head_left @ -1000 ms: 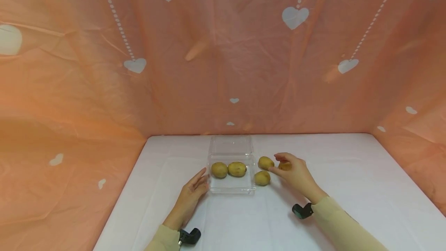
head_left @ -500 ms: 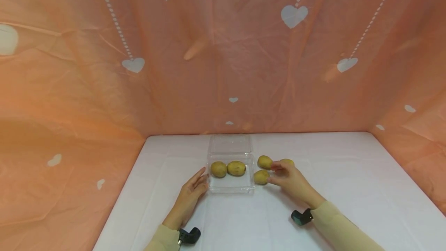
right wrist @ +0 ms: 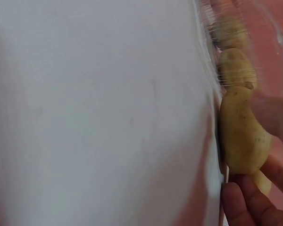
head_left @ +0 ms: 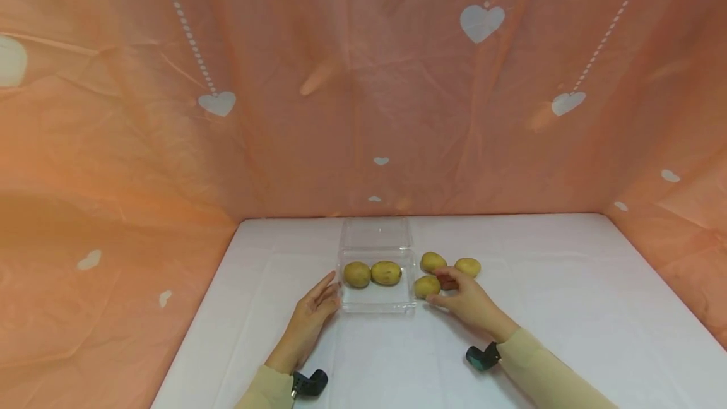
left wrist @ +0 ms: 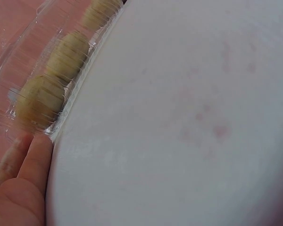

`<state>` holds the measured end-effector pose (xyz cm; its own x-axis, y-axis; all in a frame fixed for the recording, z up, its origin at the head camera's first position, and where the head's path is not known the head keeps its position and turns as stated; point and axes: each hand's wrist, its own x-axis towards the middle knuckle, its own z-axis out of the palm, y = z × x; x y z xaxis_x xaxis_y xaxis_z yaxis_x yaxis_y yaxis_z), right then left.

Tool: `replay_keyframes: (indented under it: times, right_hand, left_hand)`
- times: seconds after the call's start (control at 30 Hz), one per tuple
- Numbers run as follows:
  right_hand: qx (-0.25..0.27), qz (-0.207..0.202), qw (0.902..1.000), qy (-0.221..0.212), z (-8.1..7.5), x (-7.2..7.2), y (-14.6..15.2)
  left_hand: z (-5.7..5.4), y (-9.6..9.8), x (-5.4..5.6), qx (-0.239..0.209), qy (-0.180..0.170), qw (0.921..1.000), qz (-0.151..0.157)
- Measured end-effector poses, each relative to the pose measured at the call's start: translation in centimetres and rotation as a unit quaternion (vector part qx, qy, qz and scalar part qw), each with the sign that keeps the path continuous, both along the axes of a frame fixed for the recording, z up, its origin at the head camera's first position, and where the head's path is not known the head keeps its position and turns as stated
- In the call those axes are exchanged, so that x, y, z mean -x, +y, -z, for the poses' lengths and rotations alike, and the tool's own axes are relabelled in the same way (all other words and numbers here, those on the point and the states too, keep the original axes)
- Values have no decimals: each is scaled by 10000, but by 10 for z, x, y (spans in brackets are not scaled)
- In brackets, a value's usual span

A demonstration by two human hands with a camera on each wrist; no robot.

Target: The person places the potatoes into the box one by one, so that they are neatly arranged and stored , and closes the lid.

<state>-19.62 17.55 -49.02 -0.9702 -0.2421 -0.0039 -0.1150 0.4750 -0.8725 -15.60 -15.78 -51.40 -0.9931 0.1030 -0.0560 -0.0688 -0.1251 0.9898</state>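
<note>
A clear plastic clamshell box point(head_left: 377, 308) stands with its lid point(head_left: 376, 234) folded back. Two potatoes point(head_left: 357, 275) lie side by side inside it. My left hand point(head_left: 308, 319) rests against the box's left side with fairly straight fingers; in the left wrist view its fingertips point(left wrist: 39, 143) meet the box's corner. Just right of the box, my right hand point(head_left: 468, 302) has its thumb and fingers around the nearest loose potato point(head_left: 426, 287). Up close in the right wrist view, the thumb overlaps this potato point(right wrist: 243, 132) on one side and curled fingers sit at its lower end.
Two more loose potatoes lie beyond the right hand: one potato point(head_left: 433, 262) close to the box, another potato point(head_left: 468, 267) farther right. A white cloth point(head_left: 375, 365) covers the table. An orange curtain point(head_left: 363, 112) with hearts hangs behind and at both sides.
My right hand has moved left and nearer to me, from the far right potato to the front one beside the box. The left hand has stayed at the box.
</note>
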Motion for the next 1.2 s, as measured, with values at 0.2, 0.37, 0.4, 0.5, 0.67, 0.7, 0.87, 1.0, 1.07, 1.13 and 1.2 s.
replay_keyframes:
  times: [0.2, 0.37, 0.4, 0.5, 0.67, 0.7, 0.87, 1.0, 1.07, 1.13, 1.2]
  right_hand:
    - [-77, -13, 9999, -65, 0, 1, -3]
    - [-307, -24, 9995, 10, 0, 2, -5]
    - [-359, -30, 9993, 48, 0, 3, -6]
    - [-412, 3, 9991, 64, 0, 3, -7]
    - [-385, 44, 9992, 9, 0, 3, -7]
    - [-371, 45, 9993, 6, 0, 3, -7]
    - [-319, 53, 9995, 20, -1, 2, -8]
    - [-392, 117, 9991, 113, 0, 2, -9]
    - [-478, 180, 9985, 172, 2, 2, -8]
    - [-559, 256, 9979, 224, 2, 2, -7]
    - [-612, 317, 9973, 249, 3, 1, -6]
  left_hand:
    - [-2, 1, 0, 8, -22, 10000, 10]
    - [-2, 0, 0, 61, -20, 10000, -2]
    - [-2, 0, 0, 68, -5, 10000, 2]
    - [-2, 1, 0, 41, 25, 10000, -4]
    - [-2, 1, 0, 19, 19, 10000, -12]
    - [-2, 1, 0, 24, 14, 10000, -7]
    - [-4, 1, -1, 48, -18, 10000, 7]
    - [-4, 0, -1, 53, -31, 10000, 11]
    - [-4, 0, -1, 60, -30, 10000, 13]
    - [-4, 0, -1, 89, -24, 10000, 12]
    - [-4, 0, -2, 109, -21, 9999, 13]
